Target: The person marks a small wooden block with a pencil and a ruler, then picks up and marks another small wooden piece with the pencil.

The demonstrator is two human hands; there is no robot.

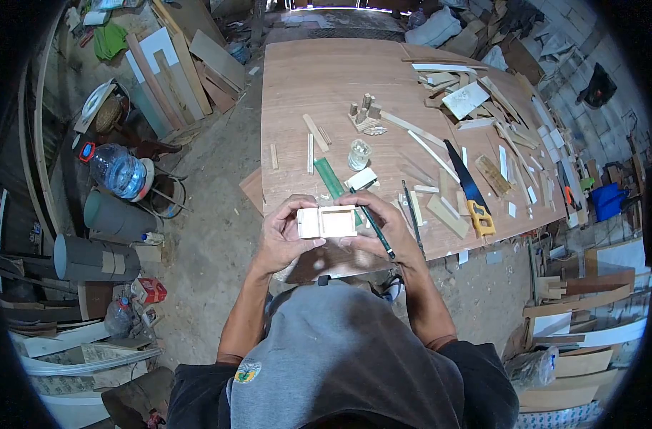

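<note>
Half-closed left hand [279, 242] and right hand [394, 232] hold a box [309, 223], best gripped lightly; the right also holds a pencil [375, 230].

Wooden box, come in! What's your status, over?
Left hand and right hand holding wooden box, open. Dark green pencil across right hand. Handsaw on table, away from both hands. Over.

Your upper body, seen from above: a grey garment [326, 343] covers the front, with a small black tab [324, 280] at its far edge and a rounded emblem [247, 372] in yellow, green and white towards your left side. Short black sleeves, the left sleeve [201, 393] and the right sleeve [483, 375], end above your elbows; your left hand [286, 232] and right hand [386, 229] are ungloved, the forearms uncovered
</note>
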